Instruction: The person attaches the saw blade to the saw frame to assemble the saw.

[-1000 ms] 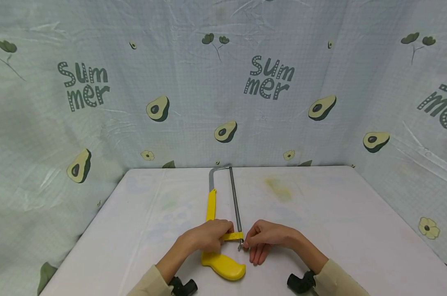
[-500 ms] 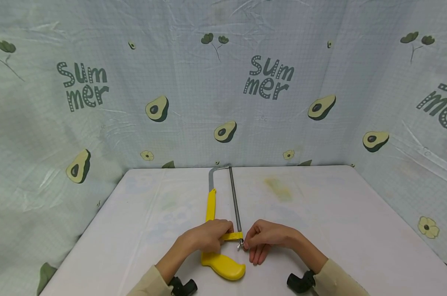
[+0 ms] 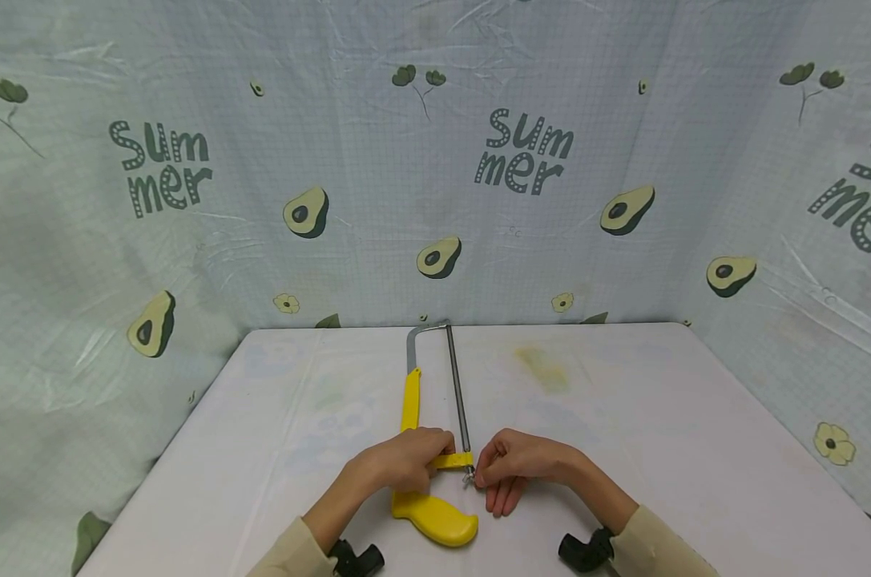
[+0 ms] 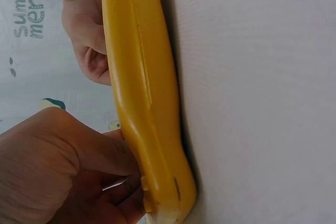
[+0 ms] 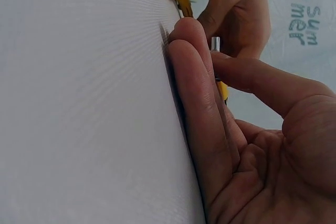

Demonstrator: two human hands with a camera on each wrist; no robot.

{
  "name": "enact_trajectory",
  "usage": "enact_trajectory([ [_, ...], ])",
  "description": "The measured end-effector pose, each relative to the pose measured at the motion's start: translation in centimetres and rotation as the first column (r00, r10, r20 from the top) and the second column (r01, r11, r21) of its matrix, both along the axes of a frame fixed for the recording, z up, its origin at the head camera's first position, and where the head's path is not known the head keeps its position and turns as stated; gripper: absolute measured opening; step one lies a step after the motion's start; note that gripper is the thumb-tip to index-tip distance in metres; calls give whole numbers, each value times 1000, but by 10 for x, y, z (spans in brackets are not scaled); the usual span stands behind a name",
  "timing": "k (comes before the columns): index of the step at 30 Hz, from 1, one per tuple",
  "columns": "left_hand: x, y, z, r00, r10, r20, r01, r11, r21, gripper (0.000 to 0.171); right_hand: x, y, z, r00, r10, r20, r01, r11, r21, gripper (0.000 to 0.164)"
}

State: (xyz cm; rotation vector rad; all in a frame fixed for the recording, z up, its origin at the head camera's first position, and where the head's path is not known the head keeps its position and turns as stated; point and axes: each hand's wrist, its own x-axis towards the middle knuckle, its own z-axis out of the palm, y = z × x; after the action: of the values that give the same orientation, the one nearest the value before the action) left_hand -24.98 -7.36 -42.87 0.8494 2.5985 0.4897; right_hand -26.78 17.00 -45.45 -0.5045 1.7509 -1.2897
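A hacksaw with a yellow handle [image 3: 435,521] lies on the white table, its frame pointing away from me. My left hand [image 3: 409,458] grips the yellow frame above the handle, fingers curled over it. Along the right side runs the long grey blade [image 3: 457,385], ending near me at a yellow arm [image 3: 453,461]. A small metal wing nut [image 3: 469,478] sticks out below that arm. My right hand [image 3: 522,465] pinches it with thumb and forefinger; the other fingers rest low by the table. In the right wrist view, the thumb [image 5: 244,72] partly hides the metal end.
The white tabletop [image 3: 623,417] carries a faint yellow stain [image 3: 543,369] to the right of the saw. A patterned cloth [image 3: 377,160] hangs behind and at both sides. Black wrist mounts [image 3: 586,553] sit under both forearms.
The wing nut has turned slightly at my right fingertips. Both hands and the hacksaw otherwise keep their places.
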Motion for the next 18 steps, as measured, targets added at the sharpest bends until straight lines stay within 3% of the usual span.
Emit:
enact_trajectory([
  [18, 1, 1, 1, 1000, 4, 14, -4, 1000, 12, 33, -1, 1, -3, 1000, -1, -4, 1, 1000, 9, 18],
])
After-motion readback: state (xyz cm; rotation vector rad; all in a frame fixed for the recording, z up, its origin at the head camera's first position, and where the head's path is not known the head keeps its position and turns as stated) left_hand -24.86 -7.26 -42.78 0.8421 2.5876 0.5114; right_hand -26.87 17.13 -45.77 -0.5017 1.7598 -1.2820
